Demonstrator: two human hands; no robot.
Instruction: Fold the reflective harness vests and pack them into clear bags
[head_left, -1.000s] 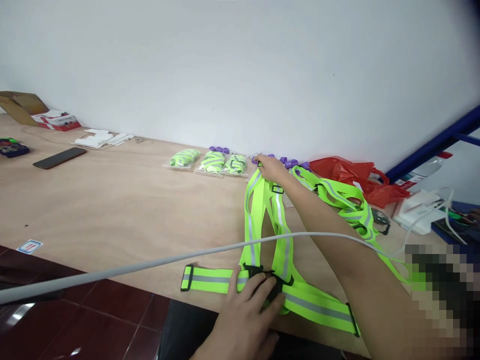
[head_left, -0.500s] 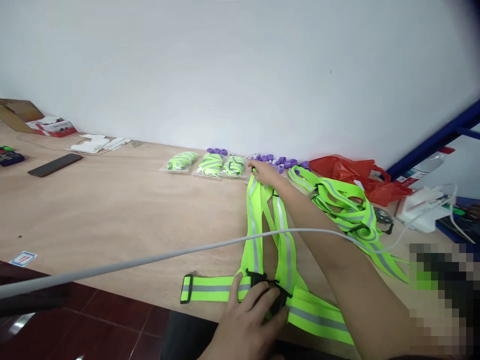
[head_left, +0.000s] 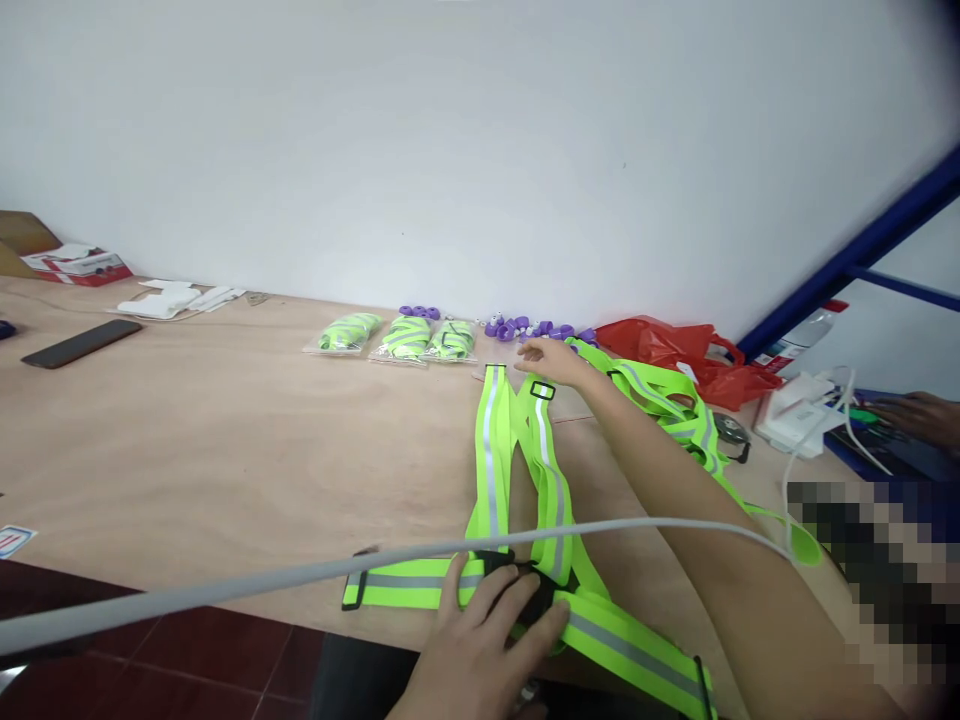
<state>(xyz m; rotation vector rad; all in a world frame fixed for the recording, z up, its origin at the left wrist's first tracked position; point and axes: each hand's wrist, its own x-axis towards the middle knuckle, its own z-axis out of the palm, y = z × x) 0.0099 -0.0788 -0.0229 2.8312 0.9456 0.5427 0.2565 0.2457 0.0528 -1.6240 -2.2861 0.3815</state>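
Observation:
A neon-yellow reflective vest made of straps [head_left: 491,450], with grey stripes and black buckles, lies spread on the table. My left hand [head_left: 487,635] rests on the black piece at its lower middle, fingers spread and pressing down. Two long straps run away from me, their black slide buckles at the far end. Just beyond the right buckle [head_left: 542,391] hovers my right hand [head_left: 553,361], fingers loosely extended and holding nothing I can see. Side straps reach out left and right, partly under my left hand.
Bagged yellow straps [head_left: 406,339] and purple rings [head_left: 517,328] line the wall. More loose straps [head_left: 645,385], a red plastic bag [head_left: 667,355] and a white charger [head_left: 799,415] lie right. A pale cable [head_left: 300,575] crosses the view. Another person's hand [head_left: 919,415] is far right.
My right hand has let go of the far strap end and shifted slightly right of it. The far straps now lie flat. My left hand stays on the vest; the view has turned slightly right.

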